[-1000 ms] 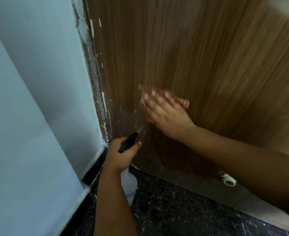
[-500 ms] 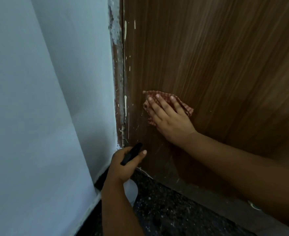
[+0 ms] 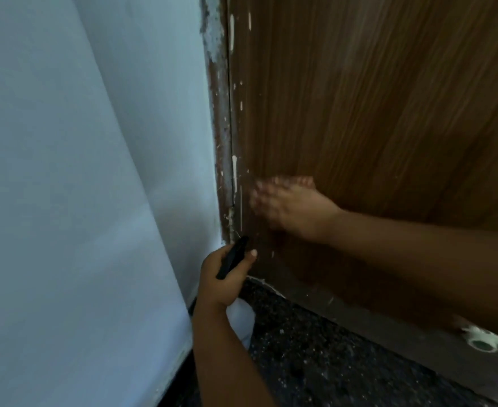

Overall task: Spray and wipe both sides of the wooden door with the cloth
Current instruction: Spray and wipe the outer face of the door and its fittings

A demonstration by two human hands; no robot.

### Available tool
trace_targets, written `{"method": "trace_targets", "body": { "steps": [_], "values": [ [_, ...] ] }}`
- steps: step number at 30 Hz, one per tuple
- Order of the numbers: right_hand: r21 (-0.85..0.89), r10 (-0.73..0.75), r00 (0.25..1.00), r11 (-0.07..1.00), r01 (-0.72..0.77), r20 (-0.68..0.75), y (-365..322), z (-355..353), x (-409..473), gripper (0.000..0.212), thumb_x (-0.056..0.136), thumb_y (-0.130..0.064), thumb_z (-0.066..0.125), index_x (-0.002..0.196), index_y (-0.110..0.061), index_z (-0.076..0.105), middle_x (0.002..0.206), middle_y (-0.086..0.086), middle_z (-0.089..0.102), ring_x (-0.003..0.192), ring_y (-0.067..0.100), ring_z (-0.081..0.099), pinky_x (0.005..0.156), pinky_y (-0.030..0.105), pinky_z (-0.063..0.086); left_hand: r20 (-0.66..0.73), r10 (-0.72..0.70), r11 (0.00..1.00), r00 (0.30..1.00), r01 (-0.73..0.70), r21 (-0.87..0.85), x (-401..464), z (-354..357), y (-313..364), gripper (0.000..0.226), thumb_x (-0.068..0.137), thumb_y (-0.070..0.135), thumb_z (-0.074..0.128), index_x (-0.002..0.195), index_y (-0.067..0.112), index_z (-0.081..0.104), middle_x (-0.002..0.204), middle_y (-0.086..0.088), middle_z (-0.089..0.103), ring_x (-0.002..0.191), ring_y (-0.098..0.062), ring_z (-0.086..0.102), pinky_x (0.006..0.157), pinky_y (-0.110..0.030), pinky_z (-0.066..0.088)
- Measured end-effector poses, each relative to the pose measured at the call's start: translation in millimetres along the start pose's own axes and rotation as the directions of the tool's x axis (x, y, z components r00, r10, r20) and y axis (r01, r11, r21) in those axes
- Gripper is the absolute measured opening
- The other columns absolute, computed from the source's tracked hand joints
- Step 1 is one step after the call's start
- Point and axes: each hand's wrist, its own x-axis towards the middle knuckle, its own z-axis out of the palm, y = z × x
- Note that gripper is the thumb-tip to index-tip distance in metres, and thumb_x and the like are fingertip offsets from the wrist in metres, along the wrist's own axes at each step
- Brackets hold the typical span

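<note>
Cloth point(image 3: 289, 183) lay pressed under our flat right fingers point(image 3: 267, 198) on the door point(image 3: 374, 113); left fingers point(image 3: 252, 255) gripped the spray bottle point(image 3: 240, 315); firm overlapping strokes seemed best.

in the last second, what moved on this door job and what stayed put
The right hand kept rubbing the cloth low on the wooden door, now blurred and nearer the hinge-side edge. The left hand still grips the spray bottle near the floor.

Right hand point(image 3: 289, 207) blurred, flat on wooden door point(image 3: 374, 113) low near frame, cloth point(image 3: 293, 181) under fingers. Left hand point(image 3: 224, 277) grips spray bottle point(image 3: 240, 317) above floor point(image 3: 315, 348).
</note>
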Motion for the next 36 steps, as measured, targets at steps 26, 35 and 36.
{"method": "trace_targets", "body": {
  "steps": [26,35,36],
  "values": [
    [0.088,0.5,0.829,0.864,-0.495,-0.251,-16,-9,39,0.071,0.099,-0.029,0.042,0.158,-0.009,0.008,0.165,0.013,0.006,0.151,0.032,0.008,0.118,0.047,-0.007,0.08,-0.121,0.988,0.989,0.128,-0.083,5,0,-39,0.038,0.089,0.039,0.072,0.068,0.007,0.069,0.068,-0.005,0.07,0.068,-0.015,0.067,0.071,-0.025,0.049],
    [0.058,0.396,0.887,0.917,-0.394,-0.236,-50,29,38,0.065,0.098,-0.026,0.027,0.157,-0.005,0.009,0.164,0.015,0.008,0.151,0.032,0.01,0.119,0.046,-0.006,0.109,-0.338,0.923,0.935,0.352,-0.154,-4,8,-70,0.038,0.087,0.041,0.072,0.08,0.004,0.07,0.069,-0.01,0.068,0.067,-0.02,0.065,0.068,-0.032,0.055],
    [0.048,0.363,0.906,0.931,-0.361,-0.22,-61,40,36,0.065,0.098,-0.026,0.023,0.157,-0.004,0.008,0.164,0.016,0.006,0.151,0.032,0.009,0.119,0.046,-0.007,0.105,-0.354,0.91,0.929,0.368,-0.19,-5,4,-73,0.035,0.089,0.038,0.071,0.08,0.003,0.069,0.071,-0.012,0.067,0.068,-0.022,0.064,0.068,-0.033,0.055]
  ]
}}
